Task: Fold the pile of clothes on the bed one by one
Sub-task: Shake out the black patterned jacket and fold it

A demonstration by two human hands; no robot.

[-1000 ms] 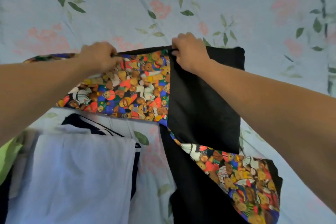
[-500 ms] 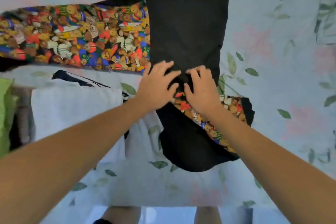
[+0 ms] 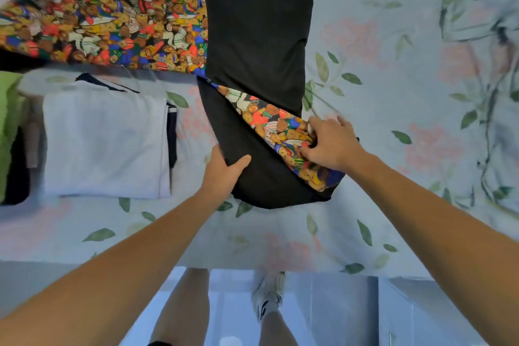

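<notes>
Step in hand, as judged: folding the near end of the black garment with bear print (image 3: 257,36), which lies across the bed (image 3: 393,70), its printed part running off to the far left and its black body at centre.

Left to right:

- Green cloth (image 3: 8,109) at the left edge, w/ dark items beside it; likely the unfolded pile, though mostly out of frame.
- Folded white garment (image 3: 104,143), near-left, a dark navy piece showing under its far and right edges. Lies just beside the working garment, not touching it.
- Left hand (image 3: 222,174) grasps the near-left edge of the black fabric, thumb on top, fingers hidden underneath.
- Right hand (image 3: 331,143) has its fingers curled into the printed strip at the near-right; grasping it, by the look of it.

Recommendation: lift both edges together and carry the near end toward the far end, keeping the strip flat so it doesn't bunch inside the fold; press the crease afterwards. Printed part at far left still needs tucking in first or after; cannot tell which is planned.

Obstructions: white stack is close on the left; a sideways drag could disturb it. Bed to the right offers room.
</notes>
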